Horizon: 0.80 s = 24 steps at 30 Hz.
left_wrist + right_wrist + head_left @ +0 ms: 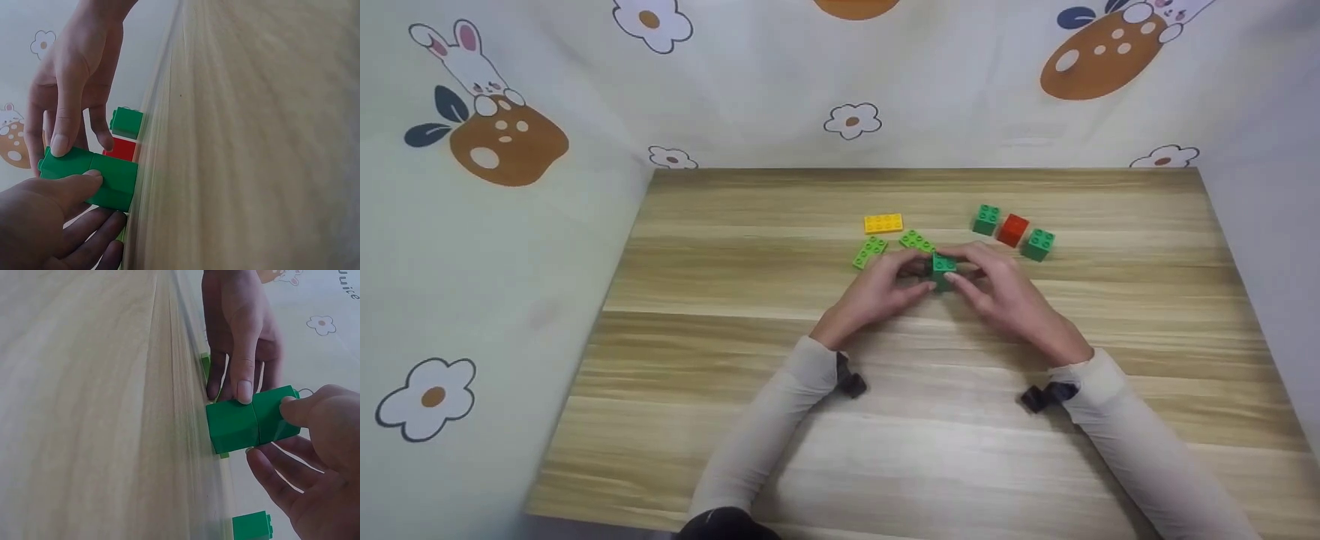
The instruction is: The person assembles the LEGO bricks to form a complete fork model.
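Note:
Two green toy building blocks, one stacked on the other, stand upright between the hands at the middle of the table. My left hand (881, 289) pinches the lower block (232, 426), its thumb near the seam. With thumb and fingers my right hand (1005, 291) grips the upper block (277, 413), whose studs face up. A thin line shows where the two blocks meet in both wrist views. The base of the stack is right at the tabletop. Just behind the left hand lie two lime-green flat bricks, one (870, 253) to the left and one (917, 241) nearer the stack.
A yellow flat brick (883, 223) lies farther back on the wooden table (720, 375). Behind the right hand, a green block (986, 219), a red block (1013, 230) and another green block (1039, 244) stand in a slanting row. Patterned cloth (765, 90) hangs beyond the table's back edge.

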Each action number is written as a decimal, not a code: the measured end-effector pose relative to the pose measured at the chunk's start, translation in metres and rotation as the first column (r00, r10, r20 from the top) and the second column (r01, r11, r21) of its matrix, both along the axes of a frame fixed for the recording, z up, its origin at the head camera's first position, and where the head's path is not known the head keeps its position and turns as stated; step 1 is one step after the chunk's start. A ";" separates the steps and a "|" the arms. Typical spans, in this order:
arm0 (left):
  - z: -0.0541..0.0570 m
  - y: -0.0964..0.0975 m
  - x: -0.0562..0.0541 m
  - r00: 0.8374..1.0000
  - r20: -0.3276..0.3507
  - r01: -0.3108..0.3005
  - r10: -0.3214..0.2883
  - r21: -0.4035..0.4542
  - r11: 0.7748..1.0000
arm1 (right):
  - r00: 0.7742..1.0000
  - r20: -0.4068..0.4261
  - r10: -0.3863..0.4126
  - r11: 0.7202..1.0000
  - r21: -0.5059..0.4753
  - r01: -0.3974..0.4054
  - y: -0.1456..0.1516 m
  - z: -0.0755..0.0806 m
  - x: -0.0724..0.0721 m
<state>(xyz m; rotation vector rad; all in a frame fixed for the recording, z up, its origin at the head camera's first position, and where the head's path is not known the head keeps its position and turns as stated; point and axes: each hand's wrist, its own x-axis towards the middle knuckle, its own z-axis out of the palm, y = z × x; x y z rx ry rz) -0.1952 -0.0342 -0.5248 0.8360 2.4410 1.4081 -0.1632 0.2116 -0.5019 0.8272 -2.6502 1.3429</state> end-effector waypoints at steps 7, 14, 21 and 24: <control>0.001 0.000 0.001 1.000 -0.006 0.001 -0.001 -0.014 1.000 | 1.000 0.016 0.002 1.000 -0.004 -0.002 0.000 0.001 0.000; 0.002 0.000 0.002 1.000 -0.018 0.006 -0.006 -0.007 1.000 | 1.000 0.022 0.002 1.000 -0.006 -0.002 0.000 -0.001 0.000; 0.003 0.000 0.001 1.000 0.005 0.009 -0.009 -0.004 1.000 | 0.999 0.034 0.000 1.000 -0.017 0.000 0.001 -0.004 -0.001; 0.004 0.001 0.001 1.000 0.008 0.006 -0.006 -0.011 1.000 | 0.999 0.047 0.006 1.000 -0.019 -0.005 0.002 -0.003 -0.001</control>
